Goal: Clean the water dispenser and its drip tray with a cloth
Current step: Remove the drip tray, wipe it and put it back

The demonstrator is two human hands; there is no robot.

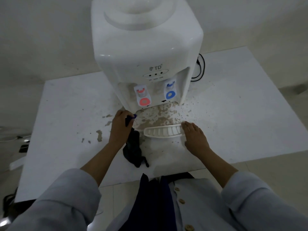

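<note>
**Grip status: left clenched on cloth, right flat against tray**

Left hand (120, 124) is clenched around the top of the dark cloth (133, 147); the rest of the cloth trails down onto the table (66, 105) toward the person. Right hand (194, 135) is unclenched, fingers extended, touching the right end of the drip tray (164, 130), pressing or steadying rather than grasping, as far as I can tell. The tray is out of its slot and lies on the table just in front of the water dispenser (146, 52), tilted slightly.

Risks, my read:
- Brown residue is spread over the table between tray and dispenser base, plus splatter left and right. One dirty cloth over all of it will likely smear the grime instead of lifting it.
- The tray is only held from one end, so a push from the cloth side could slide or flip it (light plastic, probably).
- The black cable (200, 69) runs behind the dispenser on the right. Water dragged that way is a bad idea.
- The red tap (143, 95) and blue tap (170, 90) sit right above the work zone, so a knock could release water.

Unclear:
- Left fingertips are hidden by the cloth.
- The tray's underside and the empty slot's interior are not visible.
- The dispenser top is cut off by the frame edge.
- Low light and soft focus, so I can't tell wet stains from dry.
</note>
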